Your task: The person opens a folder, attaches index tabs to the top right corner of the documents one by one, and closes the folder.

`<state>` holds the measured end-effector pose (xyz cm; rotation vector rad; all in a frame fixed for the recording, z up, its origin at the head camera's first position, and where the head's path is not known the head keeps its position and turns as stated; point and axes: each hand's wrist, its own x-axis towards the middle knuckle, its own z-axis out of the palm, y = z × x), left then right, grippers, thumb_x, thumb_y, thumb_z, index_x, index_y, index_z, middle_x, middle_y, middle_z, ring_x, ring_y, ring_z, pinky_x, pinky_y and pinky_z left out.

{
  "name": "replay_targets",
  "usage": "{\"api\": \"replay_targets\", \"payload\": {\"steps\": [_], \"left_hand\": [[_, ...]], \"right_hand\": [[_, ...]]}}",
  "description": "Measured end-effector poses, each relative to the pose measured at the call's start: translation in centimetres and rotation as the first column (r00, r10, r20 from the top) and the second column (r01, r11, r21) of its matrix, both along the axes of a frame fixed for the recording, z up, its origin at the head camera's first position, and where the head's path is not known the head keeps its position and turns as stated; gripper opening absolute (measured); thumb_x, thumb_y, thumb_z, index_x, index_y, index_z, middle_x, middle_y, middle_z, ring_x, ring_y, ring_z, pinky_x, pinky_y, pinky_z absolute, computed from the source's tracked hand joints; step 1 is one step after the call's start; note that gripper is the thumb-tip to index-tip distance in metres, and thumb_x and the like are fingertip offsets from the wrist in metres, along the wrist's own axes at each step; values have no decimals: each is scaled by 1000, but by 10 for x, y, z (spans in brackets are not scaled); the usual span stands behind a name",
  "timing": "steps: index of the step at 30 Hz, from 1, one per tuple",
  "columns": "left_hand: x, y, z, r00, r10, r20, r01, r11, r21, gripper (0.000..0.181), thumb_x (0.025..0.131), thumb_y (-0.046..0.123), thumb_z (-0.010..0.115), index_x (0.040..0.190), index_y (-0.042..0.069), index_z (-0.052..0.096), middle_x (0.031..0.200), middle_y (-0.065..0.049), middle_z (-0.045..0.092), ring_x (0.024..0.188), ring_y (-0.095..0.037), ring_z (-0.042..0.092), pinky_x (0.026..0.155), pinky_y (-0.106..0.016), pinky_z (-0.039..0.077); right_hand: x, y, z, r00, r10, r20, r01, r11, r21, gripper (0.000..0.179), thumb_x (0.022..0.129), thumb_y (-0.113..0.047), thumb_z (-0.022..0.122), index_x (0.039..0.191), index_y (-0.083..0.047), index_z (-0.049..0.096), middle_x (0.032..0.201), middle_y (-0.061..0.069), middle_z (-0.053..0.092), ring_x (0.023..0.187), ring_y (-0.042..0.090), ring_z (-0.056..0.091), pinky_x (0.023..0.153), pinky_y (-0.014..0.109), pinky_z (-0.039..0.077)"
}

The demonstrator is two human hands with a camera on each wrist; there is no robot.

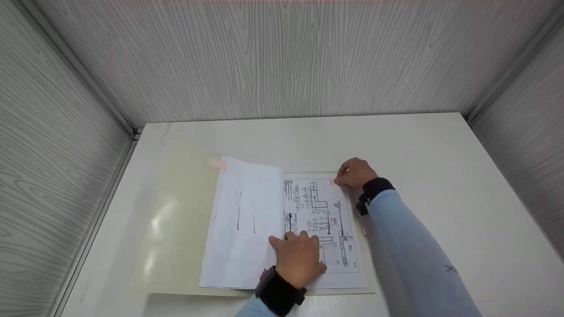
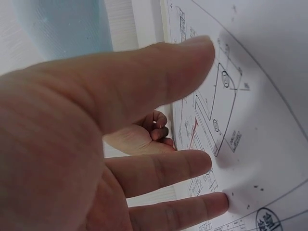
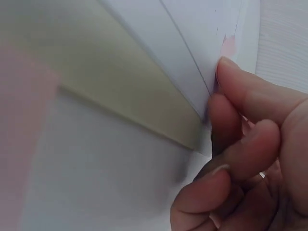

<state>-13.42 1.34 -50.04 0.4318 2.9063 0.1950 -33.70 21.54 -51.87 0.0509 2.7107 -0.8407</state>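
Note:
A folder of papers lies spread on the table, its pale yellow cover (image 1: 176, 220) turned to the left. On the right side is a page with technical drawings (image 1: 326, 207); a mostly blank white sheet (image 1: 246, 211) is folded over to the left. My left hand (image 1: 299, 259) rests on the lower part of the drawing page near the fold, fingers spread. At that page's upper right edge, my right hand (image 1: 356, 171) pinches the page edge at a pink sticky tab (image 3: 228, 47) between thumb and index finger, the other fingers curled.
Another pink tab (image 1: 218, 164) sticks out from the turned sheet's top left. A third pink tab (image 1: 364, 228) shows at the right edge, below my right wrist. The white table (image 1: 440, 176) is bounded by wood-grain panels (image 1: 286, 61) at the back and sides.

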Motion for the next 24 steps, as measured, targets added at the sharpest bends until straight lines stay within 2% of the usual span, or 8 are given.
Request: {"api": "replay_targets", "payload": {"steps": [8,13,17,24], "left_hand": [[-1,2,0,1000,-5,-11,5,1000,-10,55,67,53,78,105,14,69,88,-9,62,86,-36,57,73,-70,35],[-1,2,0,1000,-8,-12,8,1000,-9,56,67,54,78,106,13,69,87,-9,61,86,-37,57,73,-69,35],[-1,2,0,1000,-13,-13,13,1000,-4,57,67,54,78,106,13,69,87,-10,61,87,-38,57,74,-71,35],[-1,3,1,1000,-11,0,11,1000,-10,58,68,55,77,107,13,68,90,-11,61,89,-39,57,75,-72,35]], "right_hand": [[2,2,2,1000,5,4,-5,1000,24,26,82,-32,76,90,-9,67,93,9,61,77,24,56,64,32,44],[2,-7,4,1000,23,-3,-23,995,99,36,82,-39,71,93,-5,65,89,10,63,73,23,56,59,31,45],[6,-12,9,998,53,-16,-50,990,135,42,82,-39,68,99,-1,64,93,12,64,75,24,56,60,31,46],[9,-12,15,994,86,65,-94,986,135,43,80,-37,74,104,-4,60,99,12,60,82,26,54,68,34,45]]}}
